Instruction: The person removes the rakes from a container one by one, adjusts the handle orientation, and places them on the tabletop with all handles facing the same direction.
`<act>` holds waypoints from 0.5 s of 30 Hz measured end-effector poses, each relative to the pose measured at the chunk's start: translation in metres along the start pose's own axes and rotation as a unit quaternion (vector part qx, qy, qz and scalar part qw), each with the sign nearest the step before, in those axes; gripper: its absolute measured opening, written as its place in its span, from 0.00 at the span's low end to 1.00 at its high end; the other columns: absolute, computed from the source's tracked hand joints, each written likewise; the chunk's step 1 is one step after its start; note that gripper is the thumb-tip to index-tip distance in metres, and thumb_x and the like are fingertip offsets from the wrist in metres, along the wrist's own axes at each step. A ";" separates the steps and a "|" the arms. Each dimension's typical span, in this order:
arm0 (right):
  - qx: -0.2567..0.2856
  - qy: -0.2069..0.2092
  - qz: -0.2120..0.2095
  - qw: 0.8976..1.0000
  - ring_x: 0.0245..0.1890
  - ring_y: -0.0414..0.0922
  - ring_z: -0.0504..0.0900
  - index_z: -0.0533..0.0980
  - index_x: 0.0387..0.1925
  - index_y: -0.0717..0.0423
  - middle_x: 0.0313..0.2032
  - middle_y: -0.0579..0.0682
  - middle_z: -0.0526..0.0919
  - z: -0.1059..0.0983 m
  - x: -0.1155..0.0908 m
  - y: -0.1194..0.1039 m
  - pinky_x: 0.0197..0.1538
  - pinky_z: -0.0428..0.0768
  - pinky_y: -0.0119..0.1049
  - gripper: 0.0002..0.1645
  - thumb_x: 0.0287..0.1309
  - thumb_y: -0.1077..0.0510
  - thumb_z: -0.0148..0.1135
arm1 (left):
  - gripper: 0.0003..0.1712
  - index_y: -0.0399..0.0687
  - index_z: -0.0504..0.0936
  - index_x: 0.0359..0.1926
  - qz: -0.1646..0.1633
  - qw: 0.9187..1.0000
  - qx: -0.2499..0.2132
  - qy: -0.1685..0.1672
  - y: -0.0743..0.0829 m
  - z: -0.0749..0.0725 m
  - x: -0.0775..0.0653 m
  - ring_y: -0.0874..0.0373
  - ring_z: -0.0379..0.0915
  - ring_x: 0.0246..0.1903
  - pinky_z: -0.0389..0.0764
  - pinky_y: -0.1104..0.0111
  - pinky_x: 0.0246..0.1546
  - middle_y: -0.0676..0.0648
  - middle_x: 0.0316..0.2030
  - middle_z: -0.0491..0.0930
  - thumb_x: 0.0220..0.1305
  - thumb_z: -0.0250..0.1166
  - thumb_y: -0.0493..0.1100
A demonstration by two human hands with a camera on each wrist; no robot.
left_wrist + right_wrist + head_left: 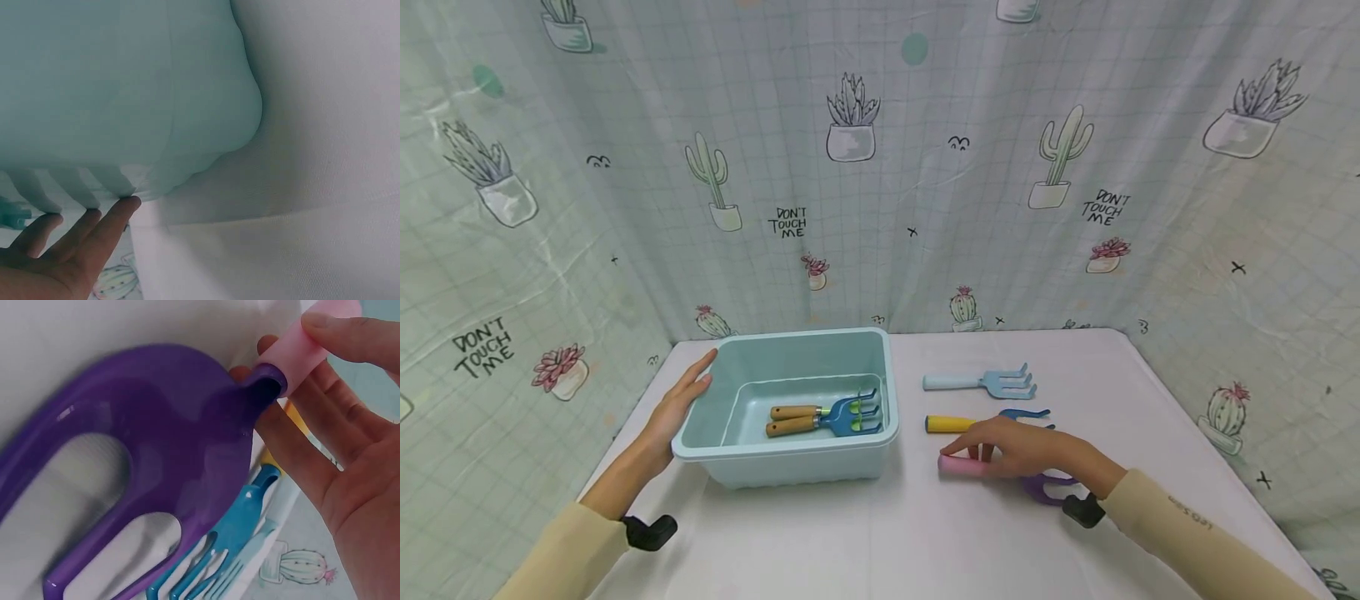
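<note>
My right hand [1011, 447] grips the pink handle [306, 353] of a purple hand rake [169, 425], thumb on one side and fingers on the other. The head view has this rake low over the right part of the table, its tines partly behind the wrist. My left hand [676, 408] rests with extended fingers against the left side of a light-blue plastic bin [790, 468]; its fingertips touch the bin's outer wall in the left wrist view. Inside the bin lie two wooden-handled hand rakes, a blue one [842, 421] and a green one [808, 411] partly beneath it.
A hand rake with a yellow handle [946, 424] and blue tines lies just beyond my right hand. Farther back is a pale-blue hand rake [1003, 383]. The white table [820, 542] is enclosed by a cactus-print curtain [925, 250] at the back and sides.
</note>
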State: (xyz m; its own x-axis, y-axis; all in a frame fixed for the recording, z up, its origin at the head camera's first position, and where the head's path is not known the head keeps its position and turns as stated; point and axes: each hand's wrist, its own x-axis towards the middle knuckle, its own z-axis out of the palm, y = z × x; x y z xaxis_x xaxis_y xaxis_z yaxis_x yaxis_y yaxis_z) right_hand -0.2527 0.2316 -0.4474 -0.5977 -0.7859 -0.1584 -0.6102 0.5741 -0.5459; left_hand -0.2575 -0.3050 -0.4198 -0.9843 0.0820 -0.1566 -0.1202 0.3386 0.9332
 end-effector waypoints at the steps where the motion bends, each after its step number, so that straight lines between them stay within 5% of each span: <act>1: -0.003 -0.001 -0.002 1.000 0.40 0.31 0.81 0.77 0.66 0.34 0.45 0.34 0.84 0.001 0.000 0.000 0.48 0.84 0.31 0.34 0.63 0.66 0.66 | 0.38 0.74 0.36 0.83 -0.001 1.000 0.000 0.000 0.000 0.000 0.000 0.30 0.33 0.81 0.54 0.31 0.72 0.47 0.84 0.28 0.81 0.38 0.66; 15: 0.008 0.004 0.009 1.000 0.40 0.32 0.79 0.82 0.61 0.34 0.42 0.33 0.83 0.013 -0.001 -0.003 0.46 0.82 0.30 0.28 0.63 0.62 0.68 | 0.37 0.74 0.37 0.83 0.007 1.000 0.000 0.000 -0.001 -0.001 0.001 0.31 0.33 0.82 0.54 0.31 0.72 0.47 0.84 0.29 0.81 0.39 0.66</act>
State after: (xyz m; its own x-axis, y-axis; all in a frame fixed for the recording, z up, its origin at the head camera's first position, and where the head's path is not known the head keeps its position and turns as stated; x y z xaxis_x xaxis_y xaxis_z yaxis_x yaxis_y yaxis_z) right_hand -0.2429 0.2279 -0.4565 -0.6122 -0.7741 -0.1612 -0.5913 0.5835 -0.5567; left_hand -0.2588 -0.3061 -0.4208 -0.9859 0.0868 -0.1431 -0.1061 0.3369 0.9356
